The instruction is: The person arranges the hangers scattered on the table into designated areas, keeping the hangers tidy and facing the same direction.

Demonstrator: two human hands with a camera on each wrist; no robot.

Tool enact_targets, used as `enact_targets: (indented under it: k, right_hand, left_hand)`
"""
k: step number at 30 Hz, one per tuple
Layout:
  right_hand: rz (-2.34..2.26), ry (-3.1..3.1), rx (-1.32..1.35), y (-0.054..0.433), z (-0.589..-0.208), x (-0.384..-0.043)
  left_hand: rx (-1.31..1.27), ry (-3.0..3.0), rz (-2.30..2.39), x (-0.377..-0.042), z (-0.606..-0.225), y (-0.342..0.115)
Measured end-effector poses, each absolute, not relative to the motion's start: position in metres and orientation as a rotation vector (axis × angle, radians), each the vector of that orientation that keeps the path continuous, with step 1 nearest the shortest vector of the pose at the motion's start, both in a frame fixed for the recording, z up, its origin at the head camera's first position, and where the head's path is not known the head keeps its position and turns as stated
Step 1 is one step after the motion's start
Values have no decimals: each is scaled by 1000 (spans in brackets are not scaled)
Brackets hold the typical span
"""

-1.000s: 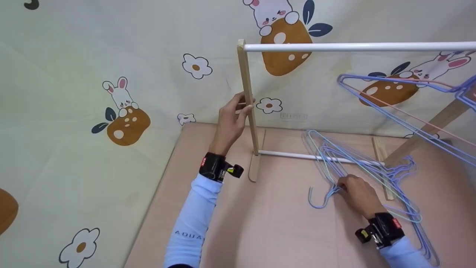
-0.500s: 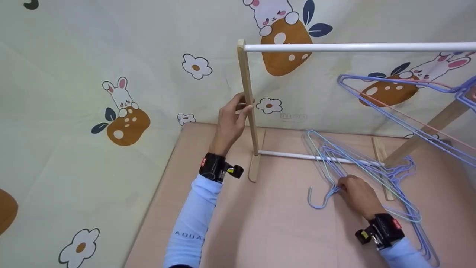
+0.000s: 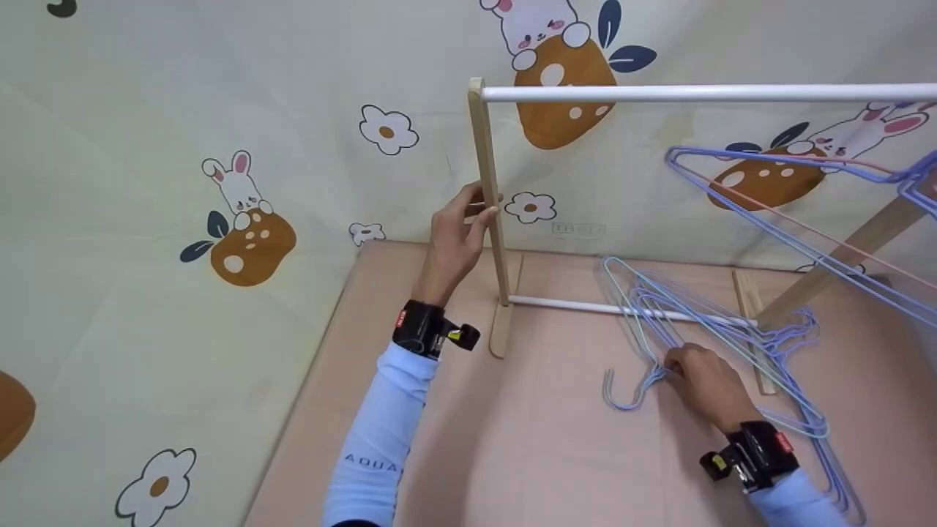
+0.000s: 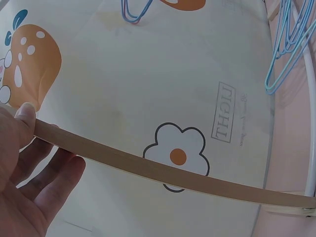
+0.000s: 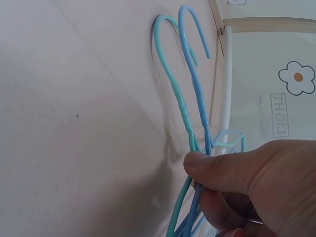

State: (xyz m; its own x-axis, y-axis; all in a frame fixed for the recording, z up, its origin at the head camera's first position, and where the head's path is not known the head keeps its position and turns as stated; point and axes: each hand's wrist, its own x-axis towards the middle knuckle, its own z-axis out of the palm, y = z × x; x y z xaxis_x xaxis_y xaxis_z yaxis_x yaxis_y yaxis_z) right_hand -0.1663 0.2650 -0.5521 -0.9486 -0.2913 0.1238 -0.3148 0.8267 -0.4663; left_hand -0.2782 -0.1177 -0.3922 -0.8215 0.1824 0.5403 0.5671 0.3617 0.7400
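Observation:
In the head view my left hand (image 3: 454, 238) holds the left wooden post (image 3: 483, 146) of a rack, about midway up. The left wrist view shows the thumb on one side of that post and the fingers on the other. Low at the right, my right hand (image 3: 706, 384) pinches two wire hangers at their necks, one teal hanger (image 5: 173, 81) and one blue hanger (image 5: 197, 94). Their hooks point left, side by side and slightly apart. The hangers' bodies extend over the rack's lower white bar (image 3: 564, 304) and overlap other hangers.
More purple-blue hangers (image 3: 787, 351) lie at the rack's right foot (image 3: 747, 293). Blue and pink hangers (image 3: 776, 155) are higher up at the right; their hooks are out of view. A white top bar (image 3: 695, 92) spans the rack. Behind is a patterned wall covering (image 3: 329, 58).
The hooks of the pinched hangers have shifted very slightly left. Both hands stay where they were.

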Motion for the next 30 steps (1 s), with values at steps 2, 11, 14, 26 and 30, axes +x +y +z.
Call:
enact_targets:
  k: [2,11,14,26,30]
  right_hand:
    - [766,-2953,491,265,-551,-166]
    - [748,-2935,496,261,-540,-163]
    - [744,-2933,490,260,-537,-163]
    - [780,-2874,481,261,-526,-164]
    - [762,-2837,489,262,-523,-164]
  left_hand:
    - [-660,-2261,-1439,-279,-393,-118]
    - [-653,-2268,-1447,-279,-393,-117]
    - [-654,-2265,-1449,-279,-393,-117]
    - [-651,-2261,-1469,-279,-392,-118]
    - [-662,-2254,-1483,-279,-392,-118]
